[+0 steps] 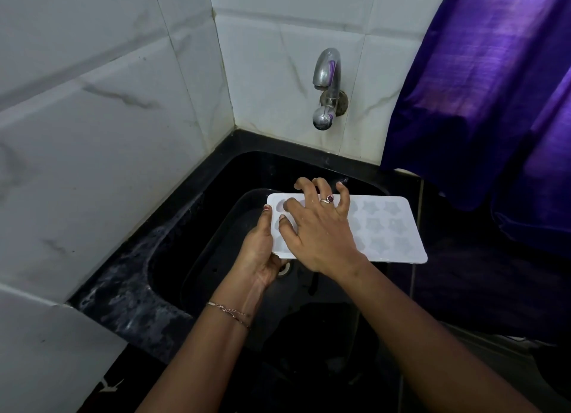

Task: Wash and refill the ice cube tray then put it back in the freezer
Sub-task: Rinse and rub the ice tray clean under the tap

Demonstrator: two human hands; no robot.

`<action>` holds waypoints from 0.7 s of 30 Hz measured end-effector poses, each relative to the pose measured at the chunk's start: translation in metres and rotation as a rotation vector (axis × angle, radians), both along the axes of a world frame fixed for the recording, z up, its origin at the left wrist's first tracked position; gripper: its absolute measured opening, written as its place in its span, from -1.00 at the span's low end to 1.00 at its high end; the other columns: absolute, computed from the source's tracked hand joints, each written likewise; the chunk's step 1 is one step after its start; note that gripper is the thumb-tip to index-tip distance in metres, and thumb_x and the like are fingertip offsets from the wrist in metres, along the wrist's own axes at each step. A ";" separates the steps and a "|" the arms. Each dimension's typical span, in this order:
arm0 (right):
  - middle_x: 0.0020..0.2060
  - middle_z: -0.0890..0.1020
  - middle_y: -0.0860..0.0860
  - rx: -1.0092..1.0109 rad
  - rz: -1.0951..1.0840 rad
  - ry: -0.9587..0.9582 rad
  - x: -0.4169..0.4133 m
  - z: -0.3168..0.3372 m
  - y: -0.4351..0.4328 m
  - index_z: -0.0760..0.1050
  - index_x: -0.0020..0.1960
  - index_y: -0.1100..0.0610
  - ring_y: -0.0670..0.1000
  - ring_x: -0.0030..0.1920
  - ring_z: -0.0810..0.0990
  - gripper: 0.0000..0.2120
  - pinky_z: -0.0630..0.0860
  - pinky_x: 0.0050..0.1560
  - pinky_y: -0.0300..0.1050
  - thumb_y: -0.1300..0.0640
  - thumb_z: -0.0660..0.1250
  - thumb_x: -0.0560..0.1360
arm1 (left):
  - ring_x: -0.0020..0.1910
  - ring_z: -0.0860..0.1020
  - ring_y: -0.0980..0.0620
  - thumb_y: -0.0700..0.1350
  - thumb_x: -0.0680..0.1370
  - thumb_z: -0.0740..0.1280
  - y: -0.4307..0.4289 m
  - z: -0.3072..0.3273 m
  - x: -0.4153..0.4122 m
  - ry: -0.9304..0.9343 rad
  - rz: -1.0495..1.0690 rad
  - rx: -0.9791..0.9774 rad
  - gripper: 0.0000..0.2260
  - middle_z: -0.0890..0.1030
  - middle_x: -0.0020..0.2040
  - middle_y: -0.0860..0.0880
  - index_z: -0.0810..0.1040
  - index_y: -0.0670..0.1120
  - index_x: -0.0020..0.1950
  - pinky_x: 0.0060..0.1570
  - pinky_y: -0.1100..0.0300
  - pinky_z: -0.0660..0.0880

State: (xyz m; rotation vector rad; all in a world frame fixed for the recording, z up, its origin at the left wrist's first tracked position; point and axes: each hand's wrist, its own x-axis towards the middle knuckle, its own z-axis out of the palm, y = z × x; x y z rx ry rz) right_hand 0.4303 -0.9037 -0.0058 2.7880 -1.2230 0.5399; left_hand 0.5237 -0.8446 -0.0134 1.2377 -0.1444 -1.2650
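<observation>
A black stone counter [129, 292] is running along the tiled walls, its left rim glistening wet. A black sink [191, 214] is sitting sunk into it. At the far right, a purple curtain [479, 103] is hanging down onto it.

You see a white ice cube tray [386, 227] patterned with star moulds; black sink [247, 171]; white far-wall tiles [278, 57] veined grey; silver tap [327, 69]; deep purple curtain [479, 88] at right; black countertop [129, 304] mottled grey, left.

One head-worn wide-angle view looks forward and down, close over the black stone sink [173, 242], facing the far corner of white marbled wall tiles [92, 119]; left hand [259, 248] and right hand [318, 230] on the white ice cube tray [386, 227] fill mid-frame.
</observation>
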 end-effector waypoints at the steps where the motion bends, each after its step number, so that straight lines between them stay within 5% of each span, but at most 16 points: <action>1: 0.34 0.39 0.01 0.008 0.014 0.008 -0.001 -0.001 -0.001 0.55 0.06 -0.09 0.10 0.38 0.27 -0.62 -0.10 0.38 0.18 -0.15 0.01 0.50 | -0.11 0.67 -0.10 0.11 0.64 0.14 0.000 0.000 0.000 0.006 0.000 0.002 -0.62 0.69 -0.03 -0.18 0.58 -0.15 0.09 -0.07 0.01 0.58; 6: 0.33 0.38 -0.02 0.012 0.082 -0.011 -0.003 0.002 -0.003 0.56 0.08 -0.11 0.06 0.38 0.27 -0.61 -0.11 0.37 0.18 -0.09 -0.01 0.49 | -0.10 0.67 -0.11 0.12 0.64 0.13 0.000 0.000 -0.002 -0.008 0.018 0.021 -0.59 0.68 0.02 -0.19 0.57 -0.18 0.17 -0.12 0.03 0.60; 13: 0.24 0.43 -0.06 -0.011 -0.090 -0.283 -0.049 0.015 -0.021 0.50 0.08 -0.05 -0.04 0.30 0.33 -0.71 0.04 0.28 0.07 0.10 0.14 0.41 | -0.15 0.68 -0.09 0.14 0.65 0.10 0.001 -0.002 0.004 -0.075 0.016 0.010 -0.62 0.73 -0.14 -0.06 0.61 -0.06 0.00 0.14 -0.13 0.51; 21: 0.16 0.47 -0.11 0.078 -0.258 -0.417 -0.131 -0.008 -0.032 0.46 0.09 -0.03 -0.10 0.18 0.39 -0.71 0.06 0.24 0.04 0.15 0.08 0.47 | -0.22 0.70 -0.03 0.14 0.65 0.09 -0.003 -0.003 0.011 -0.106 0.034 -0.002 -0.62 0.73 -0.14 -0.04 0.60 -0.06 0.03 -0.07 0.01 0.55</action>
